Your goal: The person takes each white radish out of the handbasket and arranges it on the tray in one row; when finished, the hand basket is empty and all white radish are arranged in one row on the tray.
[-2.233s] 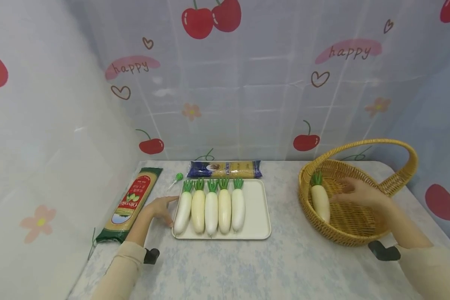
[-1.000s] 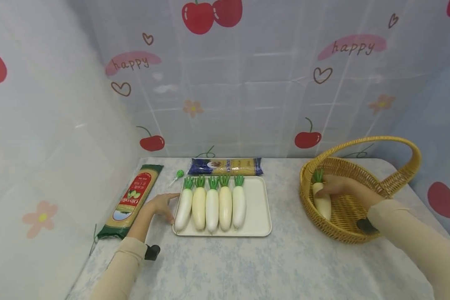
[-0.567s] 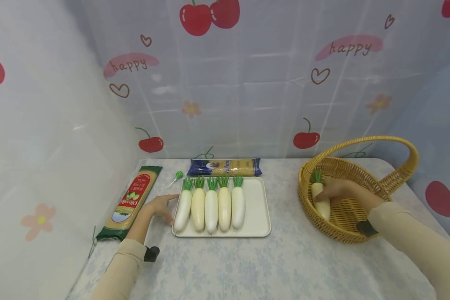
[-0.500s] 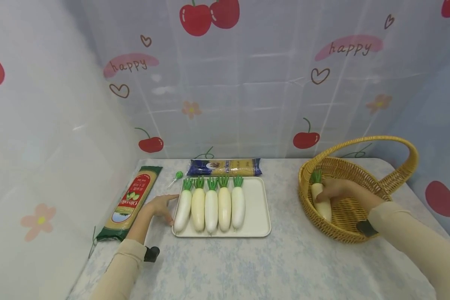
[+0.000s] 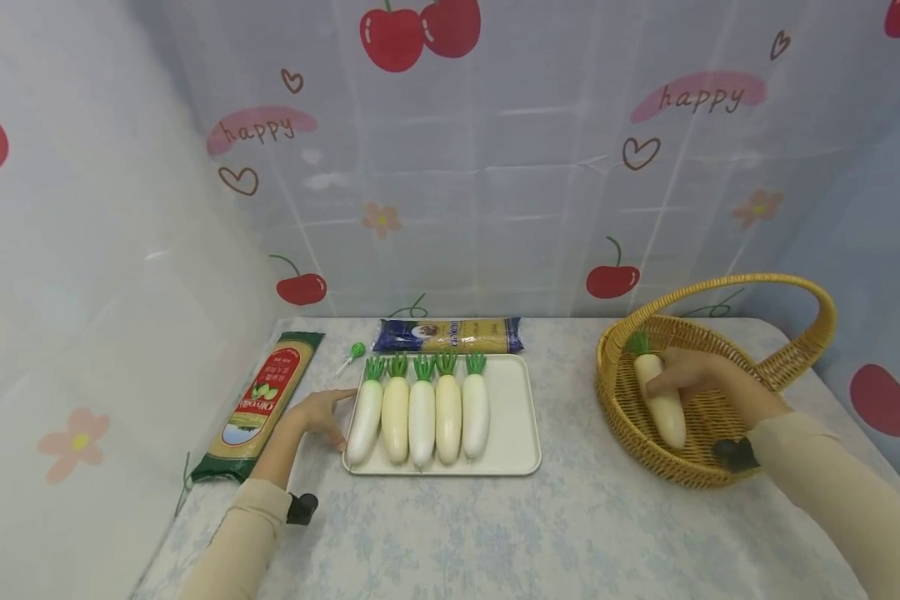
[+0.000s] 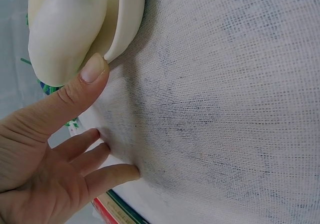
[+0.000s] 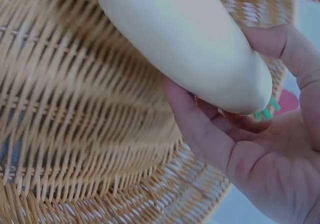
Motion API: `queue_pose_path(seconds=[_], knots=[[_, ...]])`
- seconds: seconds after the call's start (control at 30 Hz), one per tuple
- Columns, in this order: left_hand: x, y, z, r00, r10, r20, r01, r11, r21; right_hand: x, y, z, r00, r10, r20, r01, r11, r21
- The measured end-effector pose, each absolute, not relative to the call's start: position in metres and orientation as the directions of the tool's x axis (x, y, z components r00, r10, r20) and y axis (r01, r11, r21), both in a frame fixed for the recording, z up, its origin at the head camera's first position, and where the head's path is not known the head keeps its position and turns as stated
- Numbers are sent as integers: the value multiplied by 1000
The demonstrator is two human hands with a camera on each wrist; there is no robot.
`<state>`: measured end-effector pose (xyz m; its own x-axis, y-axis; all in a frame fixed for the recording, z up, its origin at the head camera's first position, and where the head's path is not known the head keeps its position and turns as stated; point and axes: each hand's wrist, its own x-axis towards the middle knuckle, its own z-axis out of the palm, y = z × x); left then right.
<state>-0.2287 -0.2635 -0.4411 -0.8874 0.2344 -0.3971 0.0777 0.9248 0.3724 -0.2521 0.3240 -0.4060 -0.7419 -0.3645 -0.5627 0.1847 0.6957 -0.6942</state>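
Observation:
My right hand grips a cream-white radish with green leaf stubs, inside the wicker basket. In the right wrist view, the thumb and fingers wrap the radish near its leafy end. My left hand rests at the left edge of a cream tray. In the left wrist view, the thumb tip is right at the tray's rim, and the other fingers spread loosely over the cloth, holding nothing. Several white and cream radishes lie side by side on the tray, leaves pointing away from me.
Behind the tray lies a blue and yellow pasta packet. A green lollipop is at its left. Further left is a green and red packet, beside my left forearm. The basket's tall handle arches over the basket behind my right hand.
My right hand went from open beside the radish in the basket to gripping it. The radish has since shifted to the right and tilted. My left hand has stayed at the tray.

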Motion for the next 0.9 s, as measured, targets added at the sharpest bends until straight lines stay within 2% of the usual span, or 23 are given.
queue_pose_path(seconds=[0.2, 0.43, 0.57, 0.7, 0.9], knots=[[-229, -264, -441, -888, 241, -392, 84, 923, 376, -247, 341, -391, -802, -365, -473, 131, 665, -735], [-229, -264, -442, -889, 240, -391, 84, 922, 377, -227, 347, -370, -839, -378, -391, 96, 605, -790], [-229, -265, -440, -890, 233, -393, 74, 923, 379, -214, 350, -363, -863, -365, -351, 46, 633, -772], [-228, -265, -441, -891, 228, -393, 67, 921, 384, -200, 352, -361, -880, -358, -312, 9, 645, -764], [-228, -265, -442, -889, 231, -395, 69, 921, 382, -176, 355, -361, -879, -379, -289, 32, 559, -828]])
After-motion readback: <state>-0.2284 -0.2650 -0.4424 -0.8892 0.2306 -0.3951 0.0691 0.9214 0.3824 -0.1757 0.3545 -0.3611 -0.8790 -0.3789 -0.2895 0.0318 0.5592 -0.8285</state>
